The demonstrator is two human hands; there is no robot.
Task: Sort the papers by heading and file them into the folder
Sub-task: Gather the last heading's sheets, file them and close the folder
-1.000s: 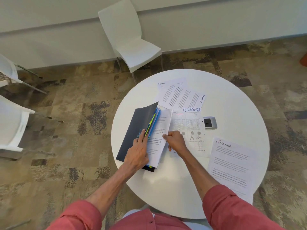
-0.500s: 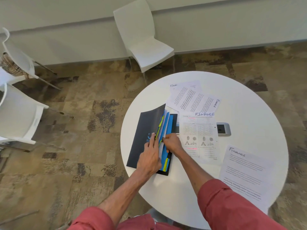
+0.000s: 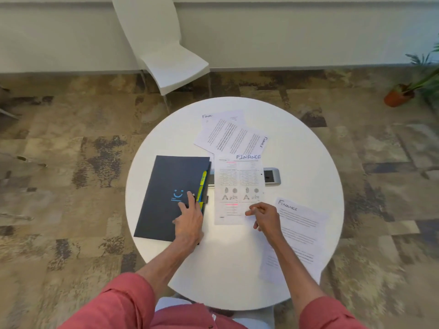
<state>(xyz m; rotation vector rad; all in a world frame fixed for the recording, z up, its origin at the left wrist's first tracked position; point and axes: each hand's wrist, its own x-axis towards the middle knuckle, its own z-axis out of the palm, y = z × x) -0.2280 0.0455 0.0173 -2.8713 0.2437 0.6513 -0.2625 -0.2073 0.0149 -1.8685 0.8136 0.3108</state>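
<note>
A dark folder point(image 3: 164, 186) with a blue smiley lies closed on the left of the round white table point(image 3: 308, 162), yellow and blue tabs sticking out at its right edge. My left hand point(image 3: 190, 217) rests flat on its cover with fingers straight. My right hand point(image 3: 264, 216) has loosely curled fingers at the lower right corner of a FINANCE sheet point(image 3: 237, 181) with tables and pictures; whether it pinches the paper is unclear. Another FINANCE page point(image 3: 299, 233) lies at the right, and two overlapping FINANCE pages point(image 3: 228, 135) lie at the back.
A small grey device point(image 3: 272, 176) sits just right of the middle sheet. A white chair point(image 3: 171, 60) stands behind the table on the patterned carpet. A potted plant point(image 3: 408, 91) is at the far right by the wall.
The folder's cover has come down and the folder now lies closed under my left hand. My right hand has left the folder and moved right to the middle sheet's lower corner.
</note>
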